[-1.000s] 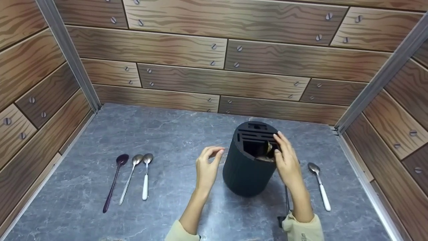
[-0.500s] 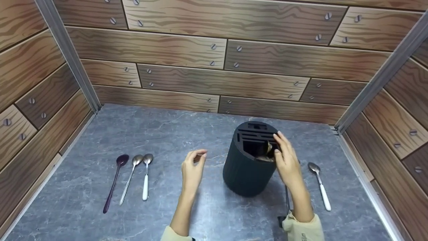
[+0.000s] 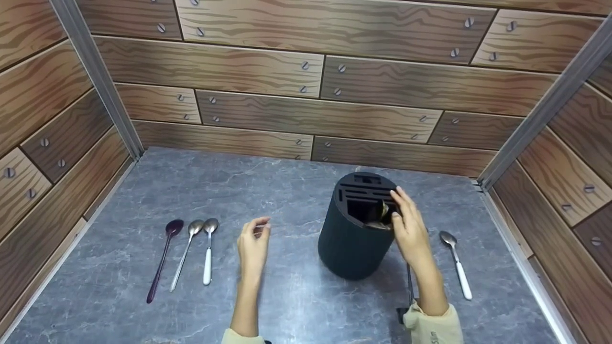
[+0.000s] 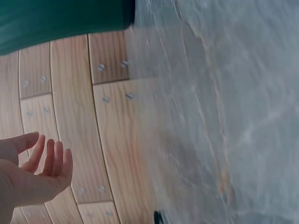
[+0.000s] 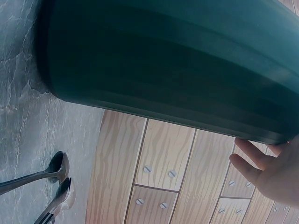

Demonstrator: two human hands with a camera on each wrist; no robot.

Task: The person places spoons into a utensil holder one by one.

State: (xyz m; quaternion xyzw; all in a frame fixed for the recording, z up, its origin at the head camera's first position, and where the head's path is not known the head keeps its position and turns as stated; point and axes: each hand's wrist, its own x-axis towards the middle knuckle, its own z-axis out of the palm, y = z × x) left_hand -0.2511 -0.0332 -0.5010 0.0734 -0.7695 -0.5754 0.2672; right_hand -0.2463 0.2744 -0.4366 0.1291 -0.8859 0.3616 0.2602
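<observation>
A dark knife block [image 3: 356, 248], round with slots and a larger compartment in its top, stands upright right of centre. Something shiny and gold-toned [image 3: 384, 210] shows inside that compartment. My right hand [image 3: 412, 234] rests on the block's right rim with fingers fairly straight; in the right wrist view its fingers [image 5: 250, 161] touch the block's side. My left hand [image 3: 253, 251] hovers apart from the block, loosely curled, holding nothing. Left of it lie a purple spoon [image 3: 165, 258], a metal spoon [image 3: 186, 255] and a white-handled spoon [image 3: 208, 253].
Another white-handled spoon [image 3: 457, 265] lies at the right. A thin dark handle [image 3: 410, 284] shows beside my right forearm, its other end mostly hidden. Wood-patterned walls [image 3: 320, 76] and metal corner posts [image 3: 103, 76] bound the grey marbled table [image 3: 229, 186].
My left hand has moved left, away from the knife block, toward the three spoons. My right hand and the block stay in place.
</observation>
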